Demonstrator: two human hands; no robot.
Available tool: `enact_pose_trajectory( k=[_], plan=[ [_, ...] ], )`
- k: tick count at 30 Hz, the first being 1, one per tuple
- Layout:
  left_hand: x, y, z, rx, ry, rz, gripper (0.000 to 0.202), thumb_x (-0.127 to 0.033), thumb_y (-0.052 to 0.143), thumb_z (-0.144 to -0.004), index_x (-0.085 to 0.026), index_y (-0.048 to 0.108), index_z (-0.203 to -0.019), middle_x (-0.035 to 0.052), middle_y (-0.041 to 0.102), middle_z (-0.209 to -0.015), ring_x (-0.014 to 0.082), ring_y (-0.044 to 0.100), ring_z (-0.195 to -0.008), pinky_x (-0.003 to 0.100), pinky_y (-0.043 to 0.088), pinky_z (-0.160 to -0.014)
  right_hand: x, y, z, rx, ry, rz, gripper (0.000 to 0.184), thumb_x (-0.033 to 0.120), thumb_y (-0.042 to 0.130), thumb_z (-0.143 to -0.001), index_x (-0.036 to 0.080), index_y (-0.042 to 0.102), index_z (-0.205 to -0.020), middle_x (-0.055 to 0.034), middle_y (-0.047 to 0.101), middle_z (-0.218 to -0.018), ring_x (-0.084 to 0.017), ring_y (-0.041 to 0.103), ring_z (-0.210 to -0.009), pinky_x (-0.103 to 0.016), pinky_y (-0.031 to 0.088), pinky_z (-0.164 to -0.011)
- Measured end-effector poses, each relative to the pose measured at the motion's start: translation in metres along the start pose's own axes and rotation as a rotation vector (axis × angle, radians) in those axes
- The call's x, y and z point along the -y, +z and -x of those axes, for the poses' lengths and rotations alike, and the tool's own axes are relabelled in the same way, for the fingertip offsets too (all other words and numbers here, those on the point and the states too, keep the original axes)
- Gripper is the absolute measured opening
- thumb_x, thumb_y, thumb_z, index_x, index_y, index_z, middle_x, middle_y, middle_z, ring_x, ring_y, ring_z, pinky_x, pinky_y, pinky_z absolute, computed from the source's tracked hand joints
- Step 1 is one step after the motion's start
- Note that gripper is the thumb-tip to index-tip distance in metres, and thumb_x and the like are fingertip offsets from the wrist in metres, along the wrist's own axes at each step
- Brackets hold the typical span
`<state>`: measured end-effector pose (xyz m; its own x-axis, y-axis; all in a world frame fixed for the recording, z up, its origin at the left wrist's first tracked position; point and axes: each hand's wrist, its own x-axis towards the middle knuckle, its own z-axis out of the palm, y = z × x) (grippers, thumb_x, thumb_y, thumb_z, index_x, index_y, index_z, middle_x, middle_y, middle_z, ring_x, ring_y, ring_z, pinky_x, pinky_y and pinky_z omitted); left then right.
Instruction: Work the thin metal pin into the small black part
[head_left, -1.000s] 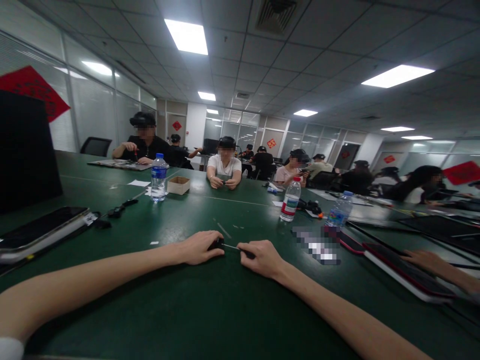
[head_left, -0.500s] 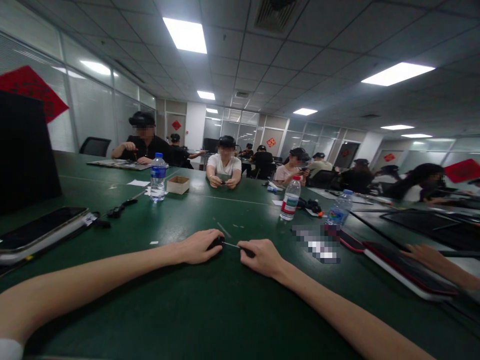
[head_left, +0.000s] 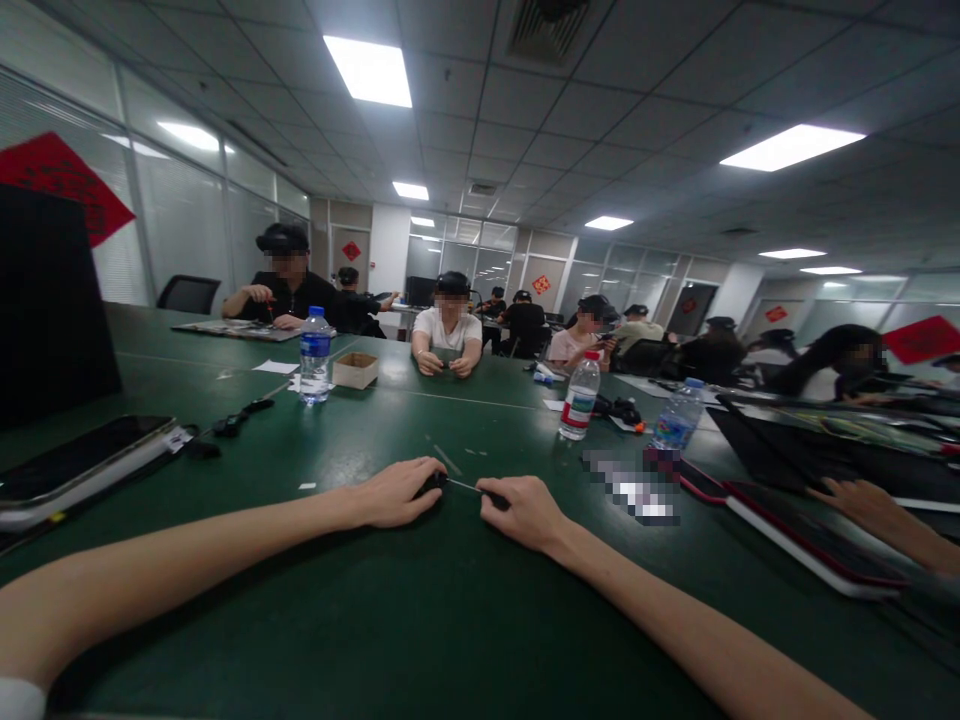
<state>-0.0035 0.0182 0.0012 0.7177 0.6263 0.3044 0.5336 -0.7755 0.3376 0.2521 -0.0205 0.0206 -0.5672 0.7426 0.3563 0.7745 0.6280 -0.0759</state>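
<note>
Head view: both hands rest low on the green table [head_left: 450, 620], close together near its middle. Left hand [head_left: 394, 492] has its fingers curled down over a small dark part [head_left: 433, 484]; only the part's edge shows at the fingertips, the rest is hidden, so I can't say what it is. Right hand [head_left: 523, 510] is closed on the other end of a thin metal rod [head_left: 463, 486], which spans the short gap between the hands and lies almost flat just above the tabletop. Looks like a slim tool or pin with its tip at the dark part; the contact point is too small to resolve.

Progress, as a judgement: fine work on the small part is in hand, not finished. Both hands are gripping, nothing set aside as done beside them. No finished piece visible near the hands, so how much is left can't be read from here.

Around them: a thin pale strip [head_left: 448, 459] lies on the table just beyond the hands. A phone [head_left: 82, 457] lies far left, and a water bottle [head_left: 578, 396] stands further back. Another person's hand [head_left: 862, 500] rests on a flat dark device [head_left: 810, 540] at the right, well apart from the work. More people sit along the far side of the table.
</note>
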Motion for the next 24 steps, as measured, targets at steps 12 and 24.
enact_pose_trajectory(
  k=[12, 24],
  plan=[
    [0.004, 0.003, 0.0, -0.003, 0.047, 0.015, 0.034, -0.036, 0.042, -0.094, -0.021, 0.045, -0.124, 0.0085, 0.056, -0.12, 0.022, 0.056, -0.106, 0.037, 0.045, -0.093, 0.001, -0.01, 0.0, 0.078, -0.038, -0.04, 0.031, 0.034, 0.047, -0.089, 0.02, 0.068, -0.106, -0.0036, 0.07, -0.083, -0.013, 0.061, -0.067, -0.023, 0.044, -0.067],
    [0.003, 0.001, 0.0, 0.004, 0.044, 0.019, 0.033, -0.036, 0.043, -0.094, -0.021, 0.045, -0.124, 0.0077, 0.056, -0.119, 0.0215, 0.056, -0.105, 0.036, 0.046, -0.092, 0.003, -0.011, -0.001, 0.083, -0.04, -0.054, 0.029, 0.034, 0.046, -0.091, 0.02, 0.067, -0.104, -0.0028, 0.069, -0.083, -0.013, 0.06, -0.067, -0.023, 0.044, -0.066]
  ],
)
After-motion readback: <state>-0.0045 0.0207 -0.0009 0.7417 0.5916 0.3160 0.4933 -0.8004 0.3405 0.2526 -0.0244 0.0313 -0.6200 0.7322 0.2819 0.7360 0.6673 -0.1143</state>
